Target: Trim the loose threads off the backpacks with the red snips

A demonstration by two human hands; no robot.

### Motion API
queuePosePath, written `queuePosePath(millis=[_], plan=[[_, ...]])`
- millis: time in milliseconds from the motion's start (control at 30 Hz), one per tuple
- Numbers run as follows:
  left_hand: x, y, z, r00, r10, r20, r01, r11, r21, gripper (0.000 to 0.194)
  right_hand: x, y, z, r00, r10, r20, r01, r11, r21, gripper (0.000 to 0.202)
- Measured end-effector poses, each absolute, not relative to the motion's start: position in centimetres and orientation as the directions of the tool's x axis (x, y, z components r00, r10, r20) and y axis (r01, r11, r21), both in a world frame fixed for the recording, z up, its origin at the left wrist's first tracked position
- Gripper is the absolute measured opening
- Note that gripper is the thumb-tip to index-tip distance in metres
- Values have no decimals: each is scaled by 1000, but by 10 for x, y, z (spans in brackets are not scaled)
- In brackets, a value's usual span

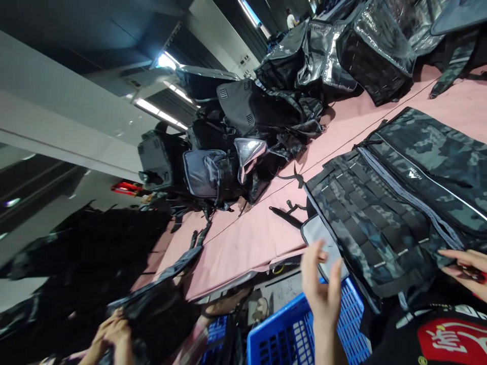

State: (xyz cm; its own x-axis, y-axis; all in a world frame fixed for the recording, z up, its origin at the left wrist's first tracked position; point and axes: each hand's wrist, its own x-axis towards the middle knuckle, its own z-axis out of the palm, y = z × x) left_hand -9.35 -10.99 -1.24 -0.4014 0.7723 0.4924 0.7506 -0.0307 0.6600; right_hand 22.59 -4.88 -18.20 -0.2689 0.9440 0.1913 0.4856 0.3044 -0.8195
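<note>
A dark camouflage backpack (376, 218) with webbing rows and a small white logo lies on the pink-covered table, close to my body. My left hand (321, 279) is raised beside the backpack's lower left edge, thumb and fingers apart and nothing between them. Near the lower right of the bag is my right hand (466, 268), its index finger stretched along the fabric. Something small, dark and red sits in the curl of the right hand's other fingers, too hidden to name. A grey panel (323, 243) sticks out from under the bag.
Black and silver-lined bags (262, 111) are piled along the far side of the pink table (243, 238). A blue plastic basket (285, 329) stands below the table edge. At the lower left, another person's hands (114, 332) hold a black bag (155, 309).
</note>
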Motion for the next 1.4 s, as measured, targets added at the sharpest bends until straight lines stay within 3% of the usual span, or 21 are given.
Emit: queuePosePath(millis=[67,133,267,367,500,567,667,733,833,933,1033,1200,1400], plan=[[-70,-107,-11,-152,887,437,751,-184,634,27,210,-34,-170,-339,907,250,423,384,-821,36],[-54,-100,-14,6,933,359,785,-227,576,29,192,-16,-157,-365,868,336,365,466,-806,44],[-50,-82,-36,-43,949,313,926,-79,369,32,161,11,-139,-382,816,433,342,561,-754,44],[-57,-73,-50,-51,921,386,937,-90,337,25,149,16,-132,-382,824,418,403,556,-727,46],[-55,-68,-52,-40,899,436,897,-160,412,19,140,8,-131,-460,810,364,330,536,-777,48],[-53,-67,-50,-133,890,436,816,-151,557,18,134,7,-133,-475,798,371,236,521,-820,42],[-56,-67,-48,-515,807,289,442,-40,896,33,128,9,-138,-383,863,329,192,423,-885,32],[-60,-68,-48,-664,740,109,177,14,984,39,127,10,-140,-337,902,269,192,346,-919,27],[-62,-69,-47,-617,786,25,148,84,985,39,128,8,-136,-369,918,146,218,239,-946,22],[-60,-72,-41,-558,830,-14,200,151,968,37,130,1,-122,-319,945,78,276,171,-946,35],[-56,-74,-35,-548,833,-72,145,180,973,36,129,-5,-104,-271,952,140,254,211,-944,35],[-52,-74,-33,-537,835,-119,59,178,982,36,119,-5,-86,-348,855,384,235,476,-847,18],[-47,-76,-35,-518,855,-29,167,134,977,36,106,-3,-80,-417,780,467,224,586,-778,19]])
